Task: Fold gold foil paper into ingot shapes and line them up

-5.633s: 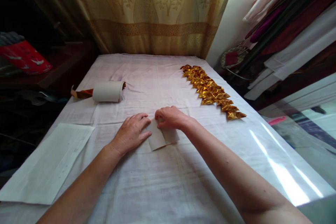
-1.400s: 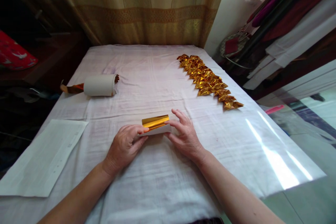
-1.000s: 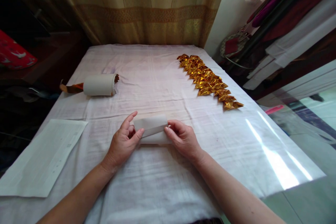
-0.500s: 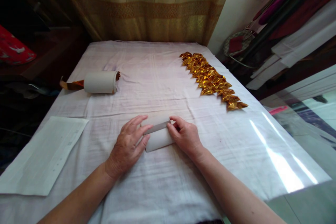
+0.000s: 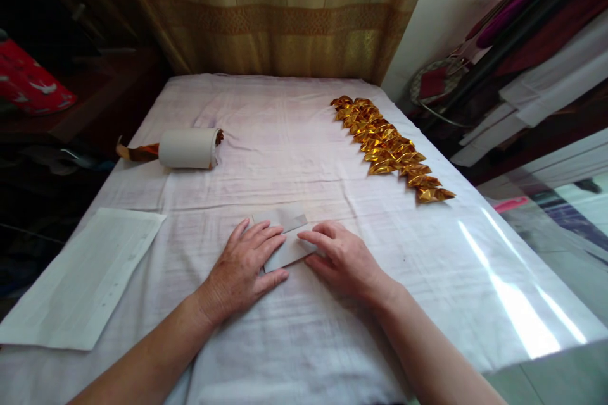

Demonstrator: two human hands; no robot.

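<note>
A piece of white-and-grey folded paper [image 5: 286,254] lies on the cloth in front of me, its upper flap folded over toward me with a grey strip showing along the far side. My left hand [image 5: 246,252] rests flat over the left part of it, fingers stretched out and thumb along the near edge. At its right end, my right hand [image 5: 339,256] has the index finger over the paper and the thumb by the near edge, gripping that end. The other right fingers are curled and partly hidden.
Gold foil folded pieces [image 5: 387,149] overlap in a row at the back right. A white paper roll with gold foil inside [image 5: 187,148] lies at the left. Nearer, a stack of pale paper sheets [image 5: 80,278] is on the white tablecloth [image 5: 266,120]. A red printed object [image 5: 35,79] stands far left.
The paper's grey strip between my hands has been folded down and smoothed. My left hand has flattened onto the paper, and my right hand has shifted slightly toward me. The view has turned slightly.
</note>
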